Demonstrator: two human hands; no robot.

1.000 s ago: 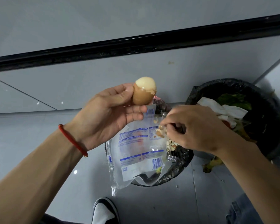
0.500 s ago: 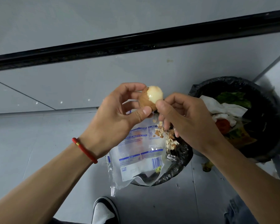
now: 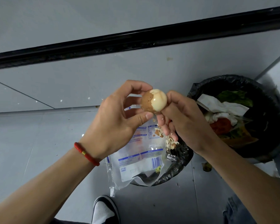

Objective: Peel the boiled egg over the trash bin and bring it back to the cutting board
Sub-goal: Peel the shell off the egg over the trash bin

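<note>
At frame centre, the left hand (image 3: 115, 117) pinches the egg (image 3: 153, 101) between thumb and fingertips, while the right hand (image 3: 184, 120) holds its bared side, fingers curled. The egg's long axis lies roughly across the frame, peeled cream end toward the right, brown shell left. Below it a plastic bag (image 3: 139, 159) with blue labels and a barcode, print too small to read, drapes over a black-lined trash bin (image 3: 183, 160).

Free room: open floor (image 3: 31, 143) to the left of the left hand (image 3: 115, 120), w/ nothing standing on it. Under both hands the small trash bin (image 3: 181, 168) is blocked on top by a plastic package (image 3: 136, 162) and shell bits (image 3: 168, 141). The right hand (image 3: 184, 123) has the big bin (image 3: 268, 97) just beside, full of waste. Behind, the wall (image 3: 136, 75) closes the way. Near the bin bottom a shoe (image 3: 103, 210) stands.
</note>
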